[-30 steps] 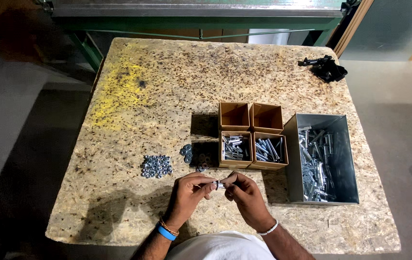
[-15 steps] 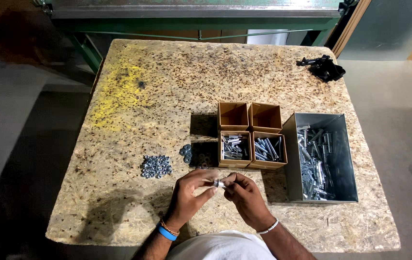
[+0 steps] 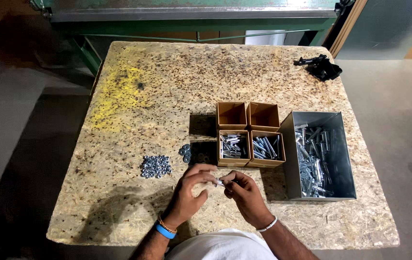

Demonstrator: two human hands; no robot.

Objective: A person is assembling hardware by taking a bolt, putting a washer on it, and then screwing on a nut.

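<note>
Both our hands, left and right, pinch a small bolt: stiff, light, likely slippery, best gripped at its ends.

Four small open-top brown cardboard boxes sit in a square cluster right of table centre: the two far ones look empty, the two near ones hold silver bolts. Touching their right side is a larger open grey metal bin, rectangular, also holding bolts. No labels, signs or screens visible.
</note>
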